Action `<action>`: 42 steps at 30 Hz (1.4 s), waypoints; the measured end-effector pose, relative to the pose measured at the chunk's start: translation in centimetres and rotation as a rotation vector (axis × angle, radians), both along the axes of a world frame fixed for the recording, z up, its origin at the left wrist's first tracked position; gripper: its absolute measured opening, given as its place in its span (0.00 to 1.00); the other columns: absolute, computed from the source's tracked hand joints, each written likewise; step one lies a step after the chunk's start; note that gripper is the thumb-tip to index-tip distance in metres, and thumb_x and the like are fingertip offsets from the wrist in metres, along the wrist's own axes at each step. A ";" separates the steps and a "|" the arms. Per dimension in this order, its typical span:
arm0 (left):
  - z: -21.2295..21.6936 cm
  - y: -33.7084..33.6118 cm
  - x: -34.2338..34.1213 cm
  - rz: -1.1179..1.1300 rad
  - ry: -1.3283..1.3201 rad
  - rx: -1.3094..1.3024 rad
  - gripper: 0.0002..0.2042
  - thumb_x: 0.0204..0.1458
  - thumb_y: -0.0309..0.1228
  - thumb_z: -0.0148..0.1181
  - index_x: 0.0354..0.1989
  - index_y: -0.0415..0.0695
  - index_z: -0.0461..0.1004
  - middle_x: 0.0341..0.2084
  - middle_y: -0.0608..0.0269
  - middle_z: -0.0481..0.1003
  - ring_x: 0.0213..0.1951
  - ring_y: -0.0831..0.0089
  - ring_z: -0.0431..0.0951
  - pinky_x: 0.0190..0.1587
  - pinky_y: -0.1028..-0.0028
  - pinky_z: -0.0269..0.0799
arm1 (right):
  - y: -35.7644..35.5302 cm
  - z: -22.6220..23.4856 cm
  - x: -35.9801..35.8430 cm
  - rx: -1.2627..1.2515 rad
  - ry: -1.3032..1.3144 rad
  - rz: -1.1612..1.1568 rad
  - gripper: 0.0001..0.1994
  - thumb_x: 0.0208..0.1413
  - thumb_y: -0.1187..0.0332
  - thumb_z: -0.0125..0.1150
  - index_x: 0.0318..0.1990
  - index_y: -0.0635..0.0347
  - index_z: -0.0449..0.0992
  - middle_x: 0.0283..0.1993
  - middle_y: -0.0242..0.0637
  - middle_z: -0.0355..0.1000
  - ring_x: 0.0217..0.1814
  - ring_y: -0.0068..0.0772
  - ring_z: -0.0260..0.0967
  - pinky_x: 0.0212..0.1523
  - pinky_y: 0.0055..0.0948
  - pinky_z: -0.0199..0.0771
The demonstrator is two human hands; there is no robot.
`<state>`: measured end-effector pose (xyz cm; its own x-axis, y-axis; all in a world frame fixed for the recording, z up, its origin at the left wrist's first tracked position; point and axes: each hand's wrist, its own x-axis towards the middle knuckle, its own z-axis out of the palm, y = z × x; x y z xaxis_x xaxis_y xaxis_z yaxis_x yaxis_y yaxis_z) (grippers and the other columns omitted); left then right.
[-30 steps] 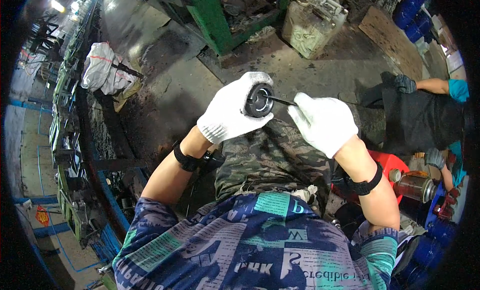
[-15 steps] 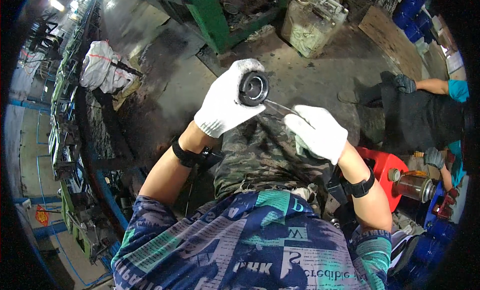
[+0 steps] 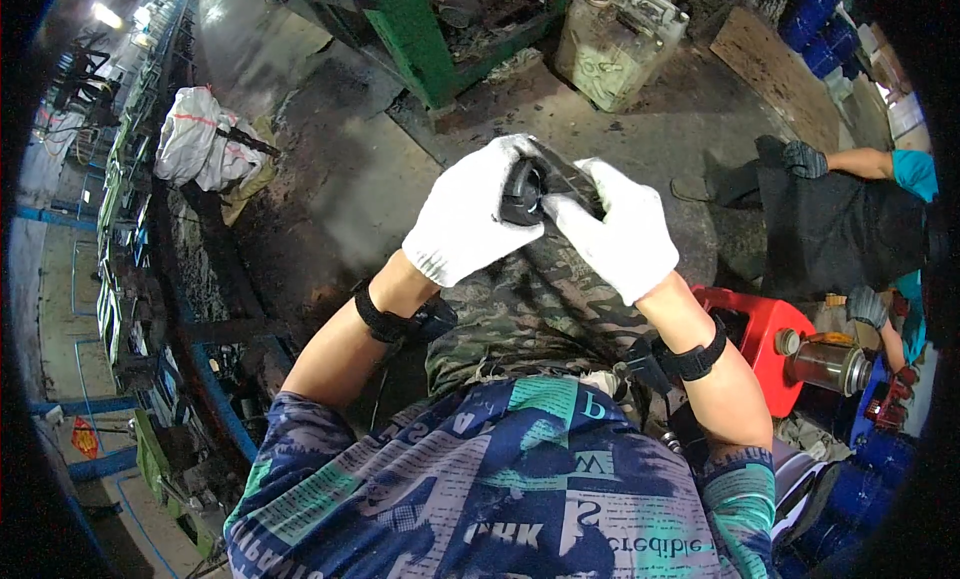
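Both my hands wear white knit gloves and meet in front of my lap. My left hand (image 3: 470, 214) is closed around a black ring-shaped part (image 3: 522, 191), which is tilted so its hollow shows only in part. Close against the part's right side is my right hand (image 3: 622, 229), its thumb and fingers bent in a grip. A dark, blurred strip (image 3: 568, 182) lies between its fingertips and the ring. The thin metal tool that showed in this hand earlier is mostly hidden now, and its kind cannot be made out.
A co-worker's gloved hands (image 3: 804, 161) and dark apron are at the right. Near my right elbow stands a red machine (image 3: 765, 344) with a clear cylinder (image 3: 830, 367). Ahead are a green metal frame (image 3: 405, 39) and a dirty plastic jerrycan (image 3: 620, 54). A white sack (image 3: 190, 134) lies left.
My right hand has moved in to the black ring, and the tool has dropped out of clear sight. My left hand has tilted the ring, so its round opening no longer faces up.
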<state>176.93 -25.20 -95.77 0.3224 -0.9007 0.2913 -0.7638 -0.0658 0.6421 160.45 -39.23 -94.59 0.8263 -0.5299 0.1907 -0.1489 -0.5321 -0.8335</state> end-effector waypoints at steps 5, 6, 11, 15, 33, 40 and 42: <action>-0.7 0.1 1.9 -0.022 0.060 0.039 0.33 0.44 0.37 0.78 0.61 0.43 0.74 0.54 0.53 0.79 0.56 0.59 0.81 0.59 0.66 0.76 | 0.1 -0.4 2.8 -0.052 0.079 0.041 0.13 0.58 0.61 0.67 0.44 0.60 0.80 0.30 0.53 0.78 0.32 0.56 0.80 0.34 0.45 0.78; -0.9 0.1 2.2 -0.032 0.036 0.032 0.34 0.44 0.37 0.78 0.62 0.43 0.74 0.55 0.53 0.79 0.56 0.59 0.81 0.59 0.66 0.76 | 0.0 -0.5 3.2 -0.089 0.093 0.045 0.13 0.58 0.61 0.67 0.42 0.61 0.80 0.30 0.53 0.78 0.33 0.57 0.80 0.34 0.46 0.78; -2.1 0.4 2.6 -0.050 0.008 -0.006 0.36 0.43 0.37 0.77 0.64 0.42 0.73 0.57 0.52 0.79 0.58 0.58 0.80 0.62 0.65 0.75 | -0.5 -0.4 3.8 -0.136 0.219 0.089 0.13 0.59 0.60 0.65 0.37 0.63 0.77 0.30 0.56 0.77 0.36 0.64 0.77 0.37 0.50 0.77; -2.4 0.4 3.1 -0.071 0.062 -0.040 0.36 0.43 0.36 0.77 0.64 0.42 0.73 0.57 0.53 0.79 0.59 0.59 0.80 0.62 0.65 0.74 | -0.8 0.0 4.2 -0.039 0.238 0.175 0.13 0.59 0.61 0.65 0.38 0.64 0.78 0.29 0.54 0.77 0.32 0.58 0.79 0.36 0.46 0.78; -0.9 -0.4 5.8 -0.020 0.046 -0.030 0.36 0.42 0.39 0.83 0.60 0.42 0.73 0.56 0.50 0.77 0.57 0.55 0.81 0.61 0.64 0.76 | -2.8 -0.7 4.9 -0.132 0.153 0.127 0.15 0.65 0.56 0.66 0.39 0.60 0.77 0.25 0.48 0.76 0.26 0.45 0.76 0.29 0.41 0.73; 0.5 -0.3 6.1 -0.041 0.257 0.045 0.36 0.41 0.39 0.83 0.60 0.43 0.72 0.56 0.52 0.77 0.58 0.57 0.81 0.61 0.64 0.76 | -4.3 0.1 5.3 -0.635 0.252 0.291 0.18 0.69 0.52 0.56 0.34 0.57 0.73 0.22 0.49 0.74 0.27 0.59 0.75 0.31 0.52 0.75; 0.7 -0.6 6.5 -0.021 0.196 0.010 0.34 0.43 0.38 0.80 0.59 0.46 0.71 0.54 0.53 0.77 0.55 0.53 0.81 0.57 0.62 0.77 | -4.4 0.2 6.2 -0.721 0.232 0.320 0.18 0.69 0.52 0.55 0.34 0.58 0.74 0.23 0.50 0.74 0.28 0.58 0.76 0.31 0.51 0.76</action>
<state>183.40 -25.77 -95.05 0.3535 -0.9102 0.2157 -0.6256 -0.0586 0.7780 166.67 -43.59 -94.40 0.9770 -0.0749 0.1996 -0.0259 -0.9711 -0.2374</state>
